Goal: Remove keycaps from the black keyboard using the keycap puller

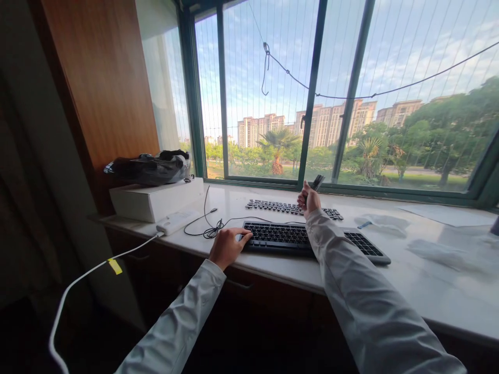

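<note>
A black keyboard (278, 240) lies on the white counter, its key area showing dark sockets with the keycaps off. My left hand (229, 245) is closed on its left end, with the thumb over the top edge. Above the far side of the keyboard, my right hand (309, 199) is raised and wrapped round a small black brush (318, 182), its flat dark end pointing up and right. Loose keycaps (268, 205) lie in rows behind the keyboard. My right forearm covers part of the keyboard and some of the keycaps.
A coiled black cable (212, 230) lies left of the keyboard. Further left are a white power strip (171, 223) and a white box (146, 201) with a dark plastic bag (150, 169) on top. Clear plastic bags (440, 253) rest at right. Windows (268, 88) line the back.
</note>
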`<state>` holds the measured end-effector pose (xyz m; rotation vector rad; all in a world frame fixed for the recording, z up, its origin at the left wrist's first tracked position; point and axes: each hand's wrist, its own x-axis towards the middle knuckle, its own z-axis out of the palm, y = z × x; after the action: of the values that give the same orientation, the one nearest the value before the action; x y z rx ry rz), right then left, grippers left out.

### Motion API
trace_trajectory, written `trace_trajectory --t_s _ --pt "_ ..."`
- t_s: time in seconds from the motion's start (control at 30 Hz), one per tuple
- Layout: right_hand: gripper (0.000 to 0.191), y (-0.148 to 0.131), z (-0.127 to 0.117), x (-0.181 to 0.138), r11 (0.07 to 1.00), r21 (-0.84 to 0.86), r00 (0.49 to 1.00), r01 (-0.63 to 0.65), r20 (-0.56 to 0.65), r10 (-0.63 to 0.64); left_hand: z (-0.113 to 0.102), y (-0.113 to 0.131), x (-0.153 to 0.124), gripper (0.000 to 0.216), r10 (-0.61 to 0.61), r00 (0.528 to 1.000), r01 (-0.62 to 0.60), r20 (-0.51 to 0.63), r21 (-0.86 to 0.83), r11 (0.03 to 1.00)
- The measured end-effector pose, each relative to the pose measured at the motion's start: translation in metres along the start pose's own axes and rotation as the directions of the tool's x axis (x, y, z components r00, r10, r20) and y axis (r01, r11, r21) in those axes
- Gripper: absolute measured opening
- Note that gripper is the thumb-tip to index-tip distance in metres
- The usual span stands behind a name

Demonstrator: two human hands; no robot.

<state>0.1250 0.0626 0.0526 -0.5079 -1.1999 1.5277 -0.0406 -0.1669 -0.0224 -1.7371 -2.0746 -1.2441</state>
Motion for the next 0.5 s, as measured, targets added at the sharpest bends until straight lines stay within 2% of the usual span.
trace_trajectory --t_s 0.1,0.27,0.37,0.5 --pt "0.056 -0.017 -0.02 -0.01 1.0 0.001 0.999 0.019 -0.03 -0.019 -0.001 -0.002 0.001 0.028 0.018 1.0 -0.018 -0.014 -0.001 1.0" --pt "0.053 -0.037 -0.058 -0.039 0.998 -0.033 0.998 0.055 0.002 -0.055 0.001 -0.007 0.002 0.031 -0.028 0.999 0.029 -0.033 0.05 0.998" --pt "0.054 -0.041 -0.077 -0.059 0.999 -0.017 0.999 0.044 0.024 -0.044 0.001 -0.007 0.002 0.031 -0.024 0.999 0.028 -0.044 0.088 0.996" --pt "0.053 -0.034 -0.091 -0.08 0.998 0.05 0.999 -0.041 0.017 0.04 0.001 0.003 -0.002 0.03 -0.004 0.998 0.018 -0.069 0.206 0.978"
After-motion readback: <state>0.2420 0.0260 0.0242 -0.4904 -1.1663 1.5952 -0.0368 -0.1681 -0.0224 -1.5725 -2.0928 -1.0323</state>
